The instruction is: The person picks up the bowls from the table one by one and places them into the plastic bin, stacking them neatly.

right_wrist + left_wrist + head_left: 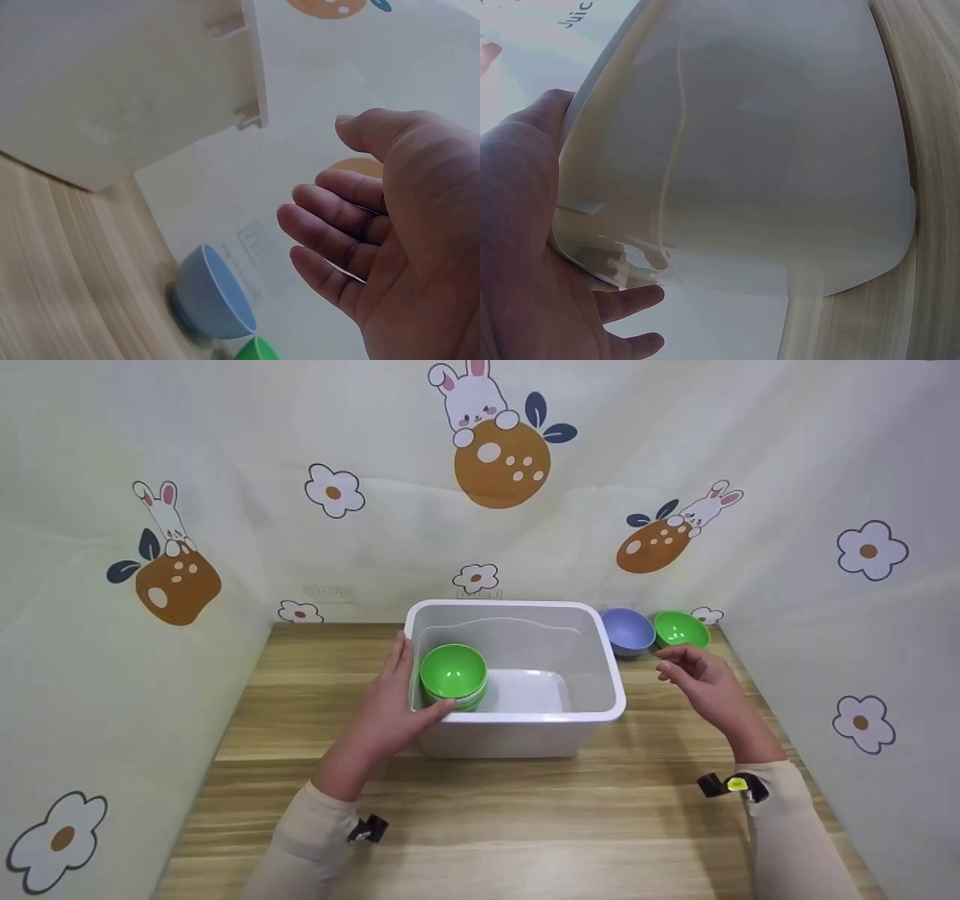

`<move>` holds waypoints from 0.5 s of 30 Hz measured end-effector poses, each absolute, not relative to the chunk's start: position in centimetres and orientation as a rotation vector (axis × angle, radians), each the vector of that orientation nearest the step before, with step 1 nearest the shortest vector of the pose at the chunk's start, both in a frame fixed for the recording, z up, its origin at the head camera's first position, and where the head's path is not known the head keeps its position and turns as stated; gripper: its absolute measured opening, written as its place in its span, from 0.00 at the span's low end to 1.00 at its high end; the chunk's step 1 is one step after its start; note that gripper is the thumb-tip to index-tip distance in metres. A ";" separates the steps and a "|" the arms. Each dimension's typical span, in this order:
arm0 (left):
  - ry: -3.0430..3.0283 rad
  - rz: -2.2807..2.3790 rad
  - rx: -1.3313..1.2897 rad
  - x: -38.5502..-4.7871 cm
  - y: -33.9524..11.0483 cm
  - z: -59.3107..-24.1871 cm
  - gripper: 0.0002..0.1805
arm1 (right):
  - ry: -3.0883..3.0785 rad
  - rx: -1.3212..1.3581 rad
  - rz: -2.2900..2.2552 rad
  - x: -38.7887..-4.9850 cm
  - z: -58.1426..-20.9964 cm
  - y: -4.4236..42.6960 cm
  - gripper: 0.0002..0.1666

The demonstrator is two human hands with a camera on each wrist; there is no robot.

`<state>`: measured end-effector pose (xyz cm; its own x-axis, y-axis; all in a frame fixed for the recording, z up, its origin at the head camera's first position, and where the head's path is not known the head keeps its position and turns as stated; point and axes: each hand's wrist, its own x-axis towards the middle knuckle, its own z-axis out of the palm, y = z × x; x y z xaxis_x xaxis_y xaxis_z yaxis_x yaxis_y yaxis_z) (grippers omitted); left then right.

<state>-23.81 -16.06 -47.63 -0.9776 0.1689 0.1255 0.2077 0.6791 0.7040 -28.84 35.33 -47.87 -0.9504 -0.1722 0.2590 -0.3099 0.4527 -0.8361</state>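
A white bin (517, 739) stands on the table with a stack of bowls, a green bowl (453, 670) on top, at its left inside. My left hand (386, 712) grips the bin's front left corner, thumb over the rim; in the left wrist view the hand (532, 225) lies against the bin wall (780, 150). Right of the bin, my right hand (705, 686) hangs in the air, holding nothing, fingers loosely bent, just in front of a green bowl (681, 628) and a blue bowl (628, 631). The right wrist view shows this hand (405, 225) apart from the blue bowl (214, 296).
A wooden table (525, 825) lies beneath everything. A pale cloth printed with rabbits and flowers (337, 547) hangs behind and along both sides. The two bowls outside the bin stand by the back cloth, at the table's back right.
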 end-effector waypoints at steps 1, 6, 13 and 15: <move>-2.833 -1.193 -0.322 -23.8 -16.1 -47.7 0.75 | -2.555 0.415 1.513 -28.9 -48.1 35.4 0.17; -2.834 -1.182 -0.324 -23.8 -16.0 -47.7 0.75 | -2.536 0.287 1.467 -29.7 -49.6 36.1 0.17; -2.841 -1.161 -0.319 -23.7 -16.0 -47.5 0.75 | -2.448 0.042 1.339 -31.2 -52.6 36.9 0.18; -2.841 -1.156 -0.321 -23.8 -16.0 -47.6 0.75 | -2.411 -0.034 1.331 -31.7 -53.3 37.2 0.19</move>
